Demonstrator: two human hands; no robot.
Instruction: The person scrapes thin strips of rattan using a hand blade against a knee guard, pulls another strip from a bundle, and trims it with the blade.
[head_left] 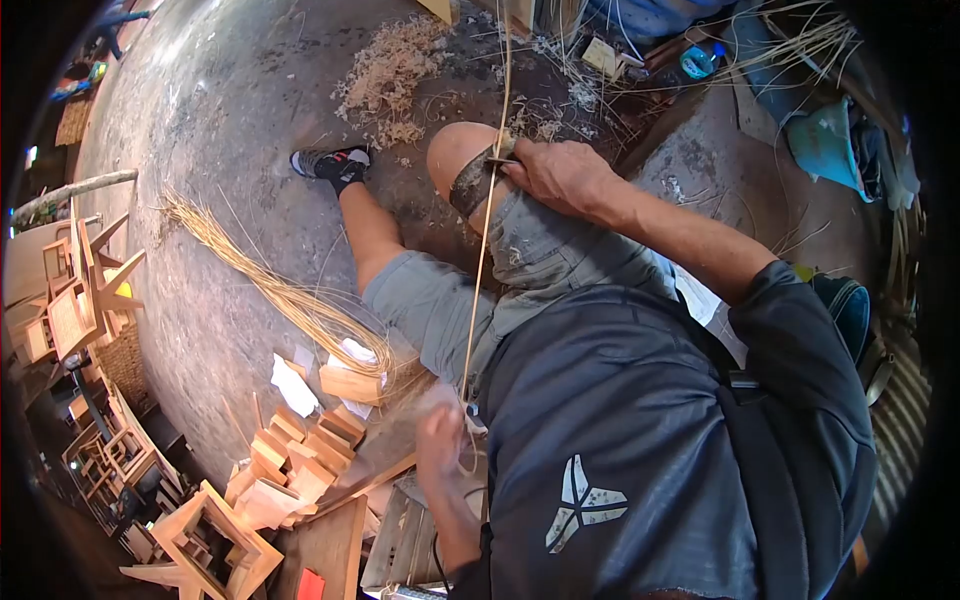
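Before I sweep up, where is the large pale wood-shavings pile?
Head view, upper left of centre: the pile lies on the grey floor beyond the black sneaker.

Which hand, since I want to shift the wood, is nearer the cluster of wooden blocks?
Left. The left hand, blurred, is close beside the wooden blocks but looks apart from them; the right hand is farther off, over by the raised knee.

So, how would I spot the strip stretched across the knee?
Find the grey shorts, then the bent knee with a dark band. A single straight, pale strip crosses there, by the right hand; the bundled strips lie on the floor.
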